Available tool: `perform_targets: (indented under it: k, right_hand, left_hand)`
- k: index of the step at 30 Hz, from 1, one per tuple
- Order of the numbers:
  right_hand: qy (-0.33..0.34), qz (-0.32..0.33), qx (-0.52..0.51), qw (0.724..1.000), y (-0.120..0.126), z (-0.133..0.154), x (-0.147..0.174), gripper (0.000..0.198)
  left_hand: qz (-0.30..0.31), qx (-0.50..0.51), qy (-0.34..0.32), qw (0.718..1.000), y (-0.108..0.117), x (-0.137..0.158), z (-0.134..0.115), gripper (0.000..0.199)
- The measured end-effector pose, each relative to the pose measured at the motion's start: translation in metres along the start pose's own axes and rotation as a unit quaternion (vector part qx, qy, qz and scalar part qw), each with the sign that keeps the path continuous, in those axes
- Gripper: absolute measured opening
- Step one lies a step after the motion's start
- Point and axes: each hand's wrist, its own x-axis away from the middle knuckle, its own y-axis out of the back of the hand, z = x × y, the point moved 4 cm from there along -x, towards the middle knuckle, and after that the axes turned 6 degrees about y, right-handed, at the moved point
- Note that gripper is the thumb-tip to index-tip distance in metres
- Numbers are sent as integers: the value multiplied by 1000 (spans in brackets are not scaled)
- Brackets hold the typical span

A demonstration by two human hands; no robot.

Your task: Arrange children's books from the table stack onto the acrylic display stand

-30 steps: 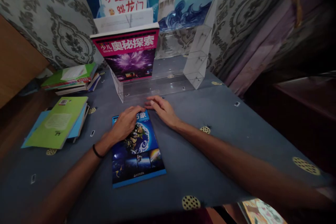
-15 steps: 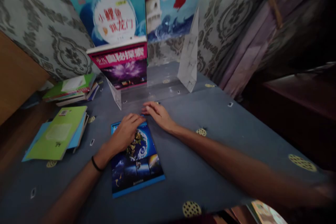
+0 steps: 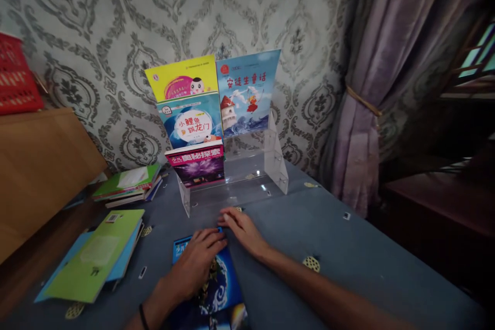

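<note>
My left hand (image 3: 201,264) lies palm down on a dark blue book (image 3: 230,281) with a planet picture on its cover. Its fingers are stretched out across the upper part of the cover, and nothing is gripped. At the book's top right corner rests my right hand (image 3: 243,229), fingers extended and holding nothing. The lower part of the book runs out of the picture. Just beyond my hands stands a clear display rack (image 3: 276,157). A purple book (image 3: 199,167), a blue-green book (image 3: 185,124) and a yellow book (image 3: 158,82) are stepped on its left; a light blue storybook (image 3: 251,93) leans at its upper right.
Left of my hands a green book (image 3: 119,232) lies over a light blue one (image 3: 73,258) on the grey tablecloth (image 3: 294,299). Behind is another book stack (image 3: 127,185). A wooden box (image 3: 38,165) carries a red basket (image 3: 17,77). A purple curtain (image 3: 359,165) hangs at right.
The view has tilted upward, so the rack's upper books and more wall show, and the blue book sits lower in the picture. Both hands keep about the same places on and beside the book.
</note>
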Motion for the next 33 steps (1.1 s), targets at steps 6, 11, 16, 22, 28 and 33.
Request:
perform_targets:
  k: [6,11,16,22,28,33]
  right_hand:
    - [-4,-1,-3,1000,0,2,0,35]
    - [-2,-5,1,1000,0,1,-1,37]
    - [-8,-2,-3,1000,0,1,0,37]
    - [-3,-7,6,1000,-1,1,-2,33]
    - [-34,-5,-11,999,-4,-8,-4,21]
    - [-43,8,-29,999,-6,-15,-5,22]
  left_hand:
    - [11,-18,9,1000,-4,9,3,61]
    - [15,-41,6,999,-11,11,0,68]
    - [15,-67,10,998,-9,10,-9,70]
    - [40,-39,-22,998,1,19,-18,68]
    - [68,-37,-32,997,1,19,-15,56]
    - [61,13,-52,997,0,25,-11,53]
